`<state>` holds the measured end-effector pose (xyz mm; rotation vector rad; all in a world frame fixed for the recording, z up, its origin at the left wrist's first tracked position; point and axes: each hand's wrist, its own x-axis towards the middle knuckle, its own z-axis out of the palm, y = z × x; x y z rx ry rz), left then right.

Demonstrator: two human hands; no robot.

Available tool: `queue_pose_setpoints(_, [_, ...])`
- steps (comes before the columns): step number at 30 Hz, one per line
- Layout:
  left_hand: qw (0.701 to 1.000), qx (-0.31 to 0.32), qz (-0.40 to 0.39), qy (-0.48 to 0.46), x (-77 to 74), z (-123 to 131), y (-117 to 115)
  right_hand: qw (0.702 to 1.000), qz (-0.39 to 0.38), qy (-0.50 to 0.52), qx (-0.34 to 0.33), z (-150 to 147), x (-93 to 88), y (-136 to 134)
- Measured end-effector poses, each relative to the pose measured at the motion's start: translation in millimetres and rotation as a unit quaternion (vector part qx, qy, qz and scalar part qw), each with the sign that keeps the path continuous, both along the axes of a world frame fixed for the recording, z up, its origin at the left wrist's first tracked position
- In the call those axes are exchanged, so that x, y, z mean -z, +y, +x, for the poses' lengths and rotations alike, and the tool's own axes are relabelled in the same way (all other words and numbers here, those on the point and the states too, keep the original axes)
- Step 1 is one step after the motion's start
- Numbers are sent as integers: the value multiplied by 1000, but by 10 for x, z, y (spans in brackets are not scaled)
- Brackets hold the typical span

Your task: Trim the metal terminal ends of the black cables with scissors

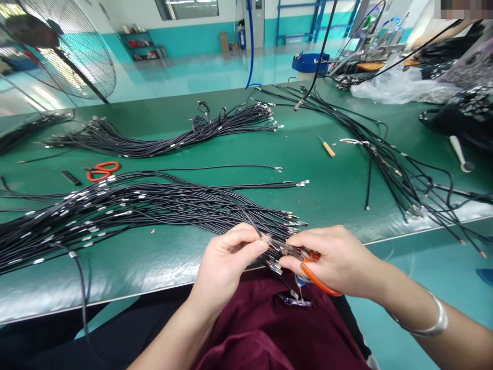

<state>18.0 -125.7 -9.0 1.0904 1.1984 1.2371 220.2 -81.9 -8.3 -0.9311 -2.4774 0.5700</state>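
My left hand [227,259] pinches a thin black cable [246,216] near its metal end, at the table's front edge. My right hand [335,259] is closed round orange-handled scissors [319,280] and touches the same cable end between the two hands. The cable leads back into a large bundle of black cables with metal terminals [127,210] lying across the green table [339,195] to the left. Both hands hover over my lap, covered in dark red cloth [269,329].
A second cable bundle [173,136] lies farther back, and loose cables [400,169] spread at right. Another pair of orange scissors [103,170], a wooden-handled tool [327,147], a big fan [57,46], a blue bin [310,62] and plastic bags [400,85] stand around.
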Motion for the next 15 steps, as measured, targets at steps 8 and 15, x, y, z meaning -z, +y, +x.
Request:
queue_pose_setpoints(8, [999,12,14,41,-2,-14,20,999,38,-1,-25,22,3,16])
queue_pose_setpoints(15, [999,-12,-8,32,40,30,21,998,55,-8,-27,30,24,19])
